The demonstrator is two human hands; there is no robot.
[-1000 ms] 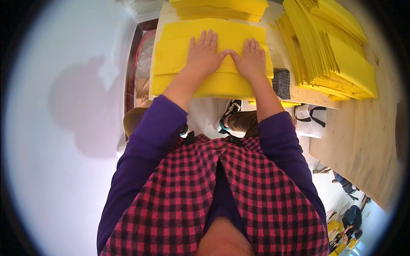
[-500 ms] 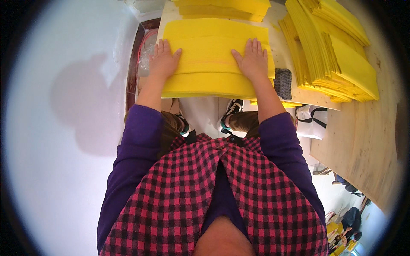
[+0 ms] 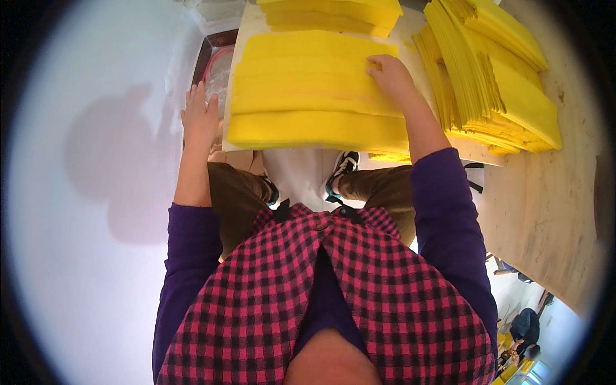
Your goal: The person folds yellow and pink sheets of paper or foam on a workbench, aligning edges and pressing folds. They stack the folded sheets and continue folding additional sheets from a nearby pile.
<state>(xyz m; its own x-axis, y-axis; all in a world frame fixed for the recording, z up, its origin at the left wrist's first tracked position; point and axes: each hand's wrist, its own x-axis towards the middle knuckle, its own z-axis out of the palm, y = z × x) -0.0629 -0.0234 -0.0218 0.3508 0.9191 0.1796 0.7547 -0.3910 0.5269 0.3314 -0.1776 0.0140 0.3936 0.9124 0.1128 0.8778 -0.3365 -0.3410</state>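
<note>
A yellow stack of folded, felt-like cloth [image 3: 301, 83] lies flat in front of me, with a fold line across its near part. My right hand [image 3: 390, 78] is over its right edge, fingers bent and pointing left, thumb a little apart. I see no cloth lifted between them. Off the stack's left side is my left hand [image 3: 201, 119], open with its fingers stretched away from me. It touches no cloth and hangs beside the table edge, near a clear plastic bag [image 3: 221, 83].
Another yellow cloth pile [image 3: 333, 16] lies at the far edge. Tall leaning stacks of yellow cloth [image 3: 487, 77] stand on the right. A wooden board [image 3: 532, 199] extends at the right, and a white wall [image 3: 64, 269] rises on the left. A person [image 3: 526, 327] shows at lower right.
My left hand has left the cloth and moved left past the table edge. My right hand has gone from lying flat to bent fingers pointing left. The dark grey cloth is now hidden behind my right arm.
</note>
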